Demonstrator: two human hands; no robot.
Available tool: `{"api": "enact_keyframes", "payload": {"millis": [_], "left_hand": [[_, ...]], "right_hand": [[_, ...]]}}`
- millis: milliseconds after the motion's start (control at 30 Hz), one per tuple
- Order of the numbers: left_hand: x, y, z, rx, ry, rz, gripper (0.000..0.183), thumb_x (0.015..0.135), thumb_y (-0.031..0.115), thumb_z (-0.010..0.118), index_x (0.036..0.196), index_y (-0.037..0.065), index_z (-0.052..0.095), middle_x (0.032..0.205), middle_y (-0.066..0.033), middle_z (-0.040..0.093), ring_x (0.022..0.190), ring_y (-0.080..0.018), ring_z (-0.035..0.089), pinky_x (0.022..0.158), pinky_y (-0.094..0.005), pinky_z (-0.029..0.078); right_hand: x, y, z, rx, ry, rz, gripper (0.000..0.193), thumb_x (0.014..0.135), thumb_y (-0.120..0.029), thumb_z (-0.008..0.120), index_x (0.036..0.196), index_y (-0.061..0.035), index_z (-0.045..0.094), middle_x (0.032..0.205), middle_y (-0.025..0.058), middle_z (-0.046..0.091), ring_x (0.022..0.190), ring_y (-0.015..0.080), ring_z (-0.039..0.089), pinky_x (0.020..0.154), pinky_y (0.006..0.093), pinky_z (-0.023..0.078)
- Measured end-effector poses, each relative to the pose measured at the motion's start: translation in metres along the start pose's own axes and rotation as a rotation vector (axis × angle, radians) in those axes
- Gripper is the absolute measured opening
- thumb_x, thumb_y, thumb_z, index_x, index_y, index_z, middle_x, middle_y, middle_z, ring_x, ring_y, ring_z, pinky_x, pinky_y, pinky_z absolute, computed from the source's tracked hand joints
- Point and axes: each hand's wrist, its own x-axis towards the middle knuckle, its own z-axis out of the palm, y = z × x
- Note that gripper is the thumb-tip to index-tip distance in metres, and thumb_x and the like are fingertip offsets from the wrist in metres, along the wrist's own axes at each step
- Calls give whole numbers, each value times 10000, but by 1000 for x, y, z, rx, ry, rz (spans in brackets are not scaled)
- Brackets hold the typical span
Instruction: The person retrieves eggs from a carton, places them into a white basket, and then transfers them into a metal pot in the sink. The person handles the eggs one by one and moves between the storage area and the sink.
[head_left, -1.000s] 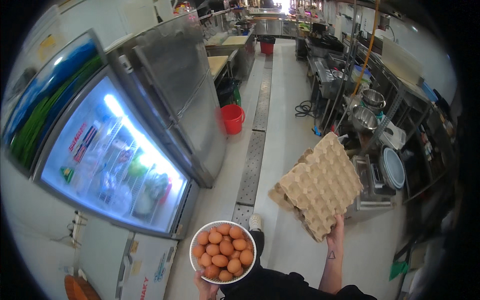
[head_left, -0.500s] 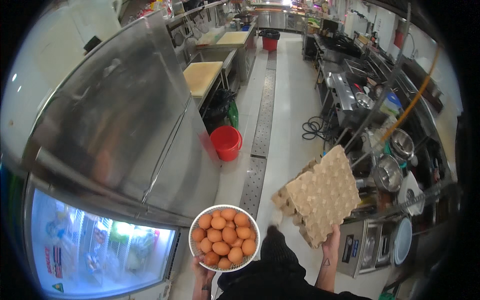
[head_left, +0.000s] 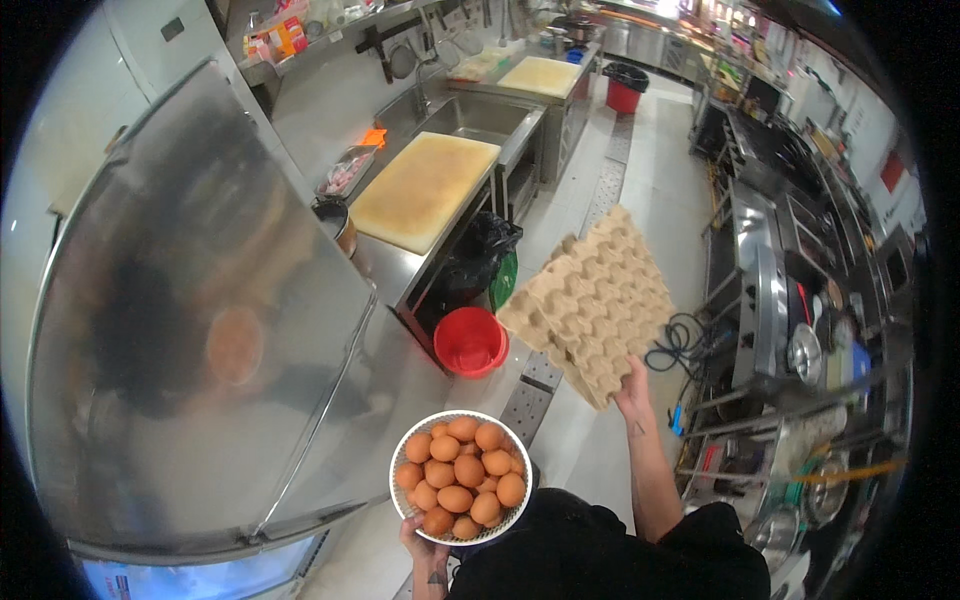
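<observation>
A round white plastic basket (head_left: 396,450) full of brown eggs (head_left: 468,469) is held near the bottom middle. My left hand (head_left: 424,541) grips its lower left rim, with the fingers partly hidden under it. My right hand (head_left: 632,388) is closed on the lower right corner of the cardboard egg trays (head_left: 600,300), which seem to be stacked and show no eggs. The trays are raised and tilted ahead of me, apart from the basket.
A steel fridge (head_left: 200,300) with a lit glass front stands at left. Past it are a worktop with a cutting board (head_left: 425,190), a sink (head_left: 490,118) and a red bucket (head_left: 470,342) on the floor. Steel cooking equipment (head_left: 770,290) lines the right side; a black hose (head_left: 678,342) lies beside it.
My view has swung left and forward, bringing the worktop and red bucket closer. The egg trays have risen and moved left, away from my body. The basket stays in my left hand.
</observation>
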Motion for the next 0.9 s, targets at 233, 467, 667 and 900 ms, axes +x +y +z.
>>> {"api": "enact_keyframes", "payload": {"millis": [233, 467, 667, 900], "left_hand": [[111, -24, 114, -55, 72, 68, 814, 753, 314, 670, 1485, 10, 484, 1416, -181, 600, 1294, -390, 610, 1127, -532, 507], [241, -5, 249, -90, 86, 128, 832, 741, 266, 663, 1509, 22, 455, 1445, -185, 569, 1342, -401, 573, 1168, -550, 470], [394, 27, 327, -151, 113, 290, 790, 752, 231, 661, 1489, 17, 475, 1430, -182, 580, 1338, -410, 573, 1169, -574, 461], [556, 42, 387, -313, 138, 408, 695, 806, 244, 604, 1456, 18, 502, 1409, -181, 586, 1316, -390, 583, 1185, -559, 444]], "right_hand": [[239, 8, 74, -32, -246, 62, 612, 957, -290, 655, 1499, -49, 502, 1463, 151, 591, 1320, 329, 593, 1105, 496, 504], [376, 17, 75, -176, -3, 264, 566, 933, -289, 646, 1438, -52, 547, 1347, 144, 651, 1229, 332, 642, 1032, 499, 541], [457, -15, 71, -147, -123, 353, 562, 954, -298, 619, 1446, -34, 556, 1376, 139, 669, 1241, 335, 650, 1089, 483, 517], [534, -103, 93, -394, -103, 457, 614, 931, -328, 631, 1464, -38, 534, 1376, 135, 665, 1254, 347, 646, 1101, 495, 512]]}}
